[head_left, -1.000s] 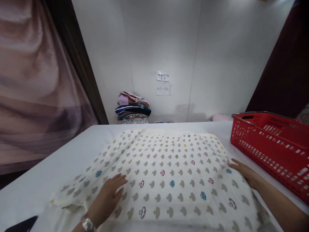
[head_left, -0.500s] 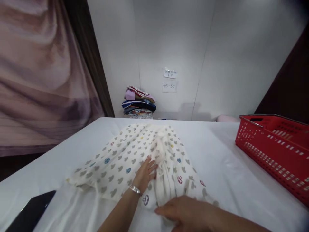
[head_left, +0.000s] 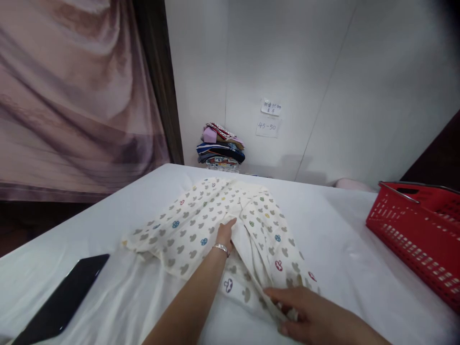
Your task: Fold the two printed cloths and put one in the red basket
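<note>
A cream cloth (head_left: 201,215) printed with grey and coloured mouse-head shapes lies on the white table (head_left: 341,239), its right part folded over towards the middle. My left hand (head_left: 225,234), a bracelet on its wrist, lies flat on the cloth along the fold with the fingers stretched out. My right hand (head_left: 305,314) is at the cloth's near right corner, fingers curled round the edge of the folded layer.
A red plastic basket (head_left: 413,230) stands at the right edge of the table. A black phone (head_left: 64,297) lies at the near left. A stack of folded clothes (head_left: 220,146) sits against the far wall under two paper notes (head_left: 269,120). A pink curtain (head_left: 72,96) hangs at the left.
The spread cloth has been folded from the right towards the middle. My right hand came in with the cloth's edge; my left hand moved up onto the fold. The view swung left.
</note>
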Demonstrator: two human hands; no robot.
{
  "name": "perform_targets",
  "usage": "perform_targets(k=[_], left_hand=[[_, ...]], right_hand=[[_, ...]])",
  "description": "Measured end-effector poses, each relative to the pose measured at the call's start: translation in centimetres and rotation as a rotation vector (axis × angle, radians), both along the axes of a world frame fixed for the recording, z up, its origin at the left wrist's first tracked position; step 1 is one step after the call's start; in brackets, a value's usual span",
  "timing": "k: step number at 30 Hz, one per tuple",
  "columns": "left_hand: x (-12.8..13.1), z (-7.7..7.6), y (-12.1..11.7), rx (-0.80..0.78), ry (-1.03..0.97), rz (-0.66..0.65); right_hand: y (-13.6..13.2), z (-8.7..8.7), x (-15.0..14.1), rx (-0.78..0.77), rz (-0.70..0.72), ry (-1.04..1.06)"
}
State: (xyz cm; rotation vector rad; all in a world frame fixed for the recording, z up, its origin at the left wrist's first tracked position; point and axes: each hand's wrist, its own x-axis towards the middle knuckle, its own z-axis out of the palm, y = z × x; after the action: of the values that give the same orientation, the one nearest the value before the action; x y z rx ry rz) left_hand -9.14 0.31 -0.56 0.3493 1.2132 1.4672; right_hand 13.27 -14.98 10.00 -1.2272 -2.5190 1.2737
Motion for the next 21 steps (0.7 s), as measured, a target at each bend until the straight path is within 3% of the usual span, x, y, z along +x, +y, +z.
perform_targets(k=[5,9,12,17,21], left_hand=[[-1.5,-0.8,0.8,0.122,0.144,0.200],[-2.1,-1.1,1.0,0.131,0.095,0.207],[-2.5,-1.0,1.1,0.148,-0.019,0.208],[-3.3,-0.9,1.4,0.147,-0.147,0.202],[-3.4,-1.2,1.7,0.150,-0.149,0.194]], right_hand=[[5.7,-1.9,0.0,0.120,-0.222,0.097],[12.2,-2.9,-3.7,0.279,-0.346,0.037],[15.9,-3.8,-7.3,0.455,-0.323,-0.148],[18.9,-6.6,-10.1,0.527,-0.301,-0.431],[20.1,-7.9,-9.2,0.542,-0.307,-0.353]])
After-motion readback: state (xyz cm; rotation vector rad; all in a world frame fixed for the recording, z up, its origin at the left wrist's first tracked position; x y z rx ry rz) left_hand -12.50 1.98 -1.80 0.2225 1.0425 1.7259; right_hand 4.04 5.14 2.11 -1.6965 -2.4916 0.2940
